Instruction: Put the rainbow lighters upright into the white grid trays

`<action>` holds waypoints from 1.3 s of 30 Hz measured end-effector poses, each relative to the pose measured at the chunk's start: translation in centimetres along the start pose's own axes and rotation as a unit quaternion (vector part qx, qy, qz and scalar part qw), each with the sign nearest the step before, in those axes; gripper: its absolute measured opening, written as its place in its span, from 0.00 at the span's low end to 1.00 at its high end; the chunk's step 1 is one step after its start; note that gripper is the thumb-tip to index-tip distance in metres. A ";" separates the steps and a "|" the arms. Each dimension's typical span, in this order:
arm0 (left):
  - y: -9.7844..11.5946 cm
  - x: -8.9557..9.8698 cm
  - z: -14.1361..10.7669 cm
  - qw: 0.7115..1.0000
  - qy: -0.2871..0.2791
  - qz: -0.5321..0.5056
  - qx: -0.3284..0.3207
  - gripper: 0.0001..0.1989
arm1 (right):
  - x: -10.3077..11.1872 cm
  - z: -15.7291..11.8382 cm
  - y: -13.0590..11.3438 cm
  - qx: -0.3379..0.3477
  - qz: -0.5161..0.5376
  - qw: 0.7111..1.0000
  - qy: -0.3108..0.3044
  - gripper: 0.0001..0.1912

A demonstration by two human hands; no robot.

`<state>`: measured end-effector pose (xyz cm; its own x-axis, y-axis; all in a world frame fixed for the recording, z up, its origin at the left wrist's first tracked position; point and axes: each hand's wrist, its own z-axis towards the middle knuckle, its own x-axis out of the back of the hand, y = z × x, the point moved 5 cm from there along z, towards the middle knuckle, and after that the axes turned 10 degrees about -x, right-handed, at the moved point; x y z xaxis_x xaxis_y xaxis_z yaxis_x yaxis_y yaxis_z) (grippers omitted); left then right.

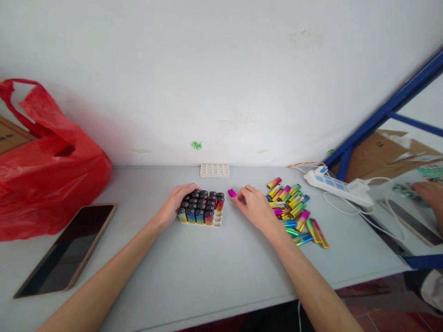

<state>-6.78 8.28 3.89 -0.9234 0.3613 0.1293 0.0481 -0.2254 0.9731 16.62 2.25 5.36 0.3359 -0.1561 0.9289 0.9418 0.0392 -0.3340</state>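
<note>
A white tray at the middle of the table holds rows of upright black-topped lighters, with some round slots bare at its right end. My left hand rests curled against the tray's left side and the lighters there. Just right of the tray, my right hand pinches a pink lighter between thumb and fingers. Beyond that hand lies a loose pile of shiny multicoloured lighters.
A second white tray stands by the wall. To the left are a red plastic bag and a phone. A power strip with cables lies right, near a blue frame. Another person's hand shows at far right.
</note>
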 end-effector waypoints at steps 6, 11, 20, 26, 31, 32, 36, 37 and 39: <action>0.4 -0.1 -0.1 1.000 0.000 0.004 0.007 0.19 | -1.1 -0.5 -0.5 -0.007 0.038 0.999 -0.010 0.17; 0.4 -0.1 -0.1 1.000 -0.002 -0.003 0.004 0.19 | -1.4 -0.5 -0.4 0.021 0.072 0.997 0.018 0.19; 0.2 0.0 0.0 1.000 0.002 0.003 -0.003 0.20 | -0.7 -0.6 -0.4 -0.106 0.422 0.899 -0.048 0.12; 0.0 0.1 -0.1 1.000 0.001 0.000 -0.004 0.20 | -2.3 -1.0 -1.7 -0.172 0.591 0.765 -0.191 0.28; 0.1 0.0 0.0 1.000 -0.002 -0.008 0.002 0.20 | -2.8 -1.2 -1.9 -0.208 0.576 0.774 -0.160 0.33; 0.1 0.0 0.0 1.000 -0.003 -0.006 0.000 0.20 | -2.9 -1.2 -1.9 -0.215 0.571 0.777 -0.155 0.31; 0.1 0.0 0.0 1.000 0.001 -0.005 0.000 0.19 | -3.3 -1.2 -1.7 -0.232 0.554 0.788 -0.138 0.25; 0.1 0.0 0.0 1.000 0.002 -0.007 0.003 0.19 | -3.3 -1.1 -1.6 -0.232 0.548 0.792 -0.135 0.24; 0.0 0.0 0.0 1.000 0.002 -0.011 0.004 0.18 | -3.4 -1.1 -1.5 -0.229 0.537 0.801 -0.133 0.22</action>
<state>-6.80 8.27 3.87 -0.9254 0.3631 0.1082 0.0316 -0.2105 0.9771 14.02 1.63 2.54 0.9972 -0.0570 0.0480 0.0239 -0.3655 -0.9305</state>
